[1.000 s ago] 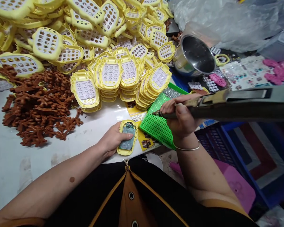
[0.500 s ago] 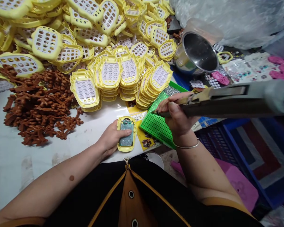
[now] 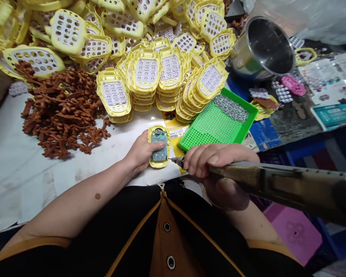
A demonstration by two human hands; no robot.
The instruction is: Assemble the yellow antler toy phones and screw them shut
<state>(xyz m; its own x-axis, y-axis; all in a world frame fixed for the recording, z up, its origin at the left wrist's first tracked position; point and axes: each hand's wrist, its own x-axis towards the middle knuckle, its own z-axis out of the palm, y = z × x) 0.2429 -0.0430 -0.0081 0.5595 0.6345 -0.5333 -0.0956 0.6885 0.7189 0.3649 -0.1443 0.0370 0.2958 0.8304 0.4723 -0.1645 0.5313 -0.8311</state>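
Note:
Between the fingers and thumb of my left hand (image 3: pixel 142 150) is a yellow toy phone shell (image 3: pixel 158 164), its inner side up. A green circuit board (image 3: pixel 159 148) lies in it, and my thumb presses on the board. My right hand (image 3: pixel 219 165) is wrapped round an electric screwdriver (image 3: pixel 276 181), held nearly level. Its thin bit points left and reaches the lower right edge of the shell; whether it touches a screw I cannot tell. Just beyond my right hand lies a green perforated tray (image 3: pixel 200 132) with many small silvery screws (image 3: pixel 230 108) at its far end.
Stacked yellow shells with white keypads (image 3: pixel 145 71) stand behind the tray. More yellow shells (image 3: pixel 69 32) are heaped at the back left. A pile of brown plastic parts (image 3: pixel 63 111) lies left, a metal pot (image 3: pixel 265 46) back right, and a pink stool (image 3: pixel 294 231) below.
My right hand has brought the screwdriver from over the tray toward me and left, to the shell's edge. My left hand still holds the shell. The camera view has shifted somewhat.

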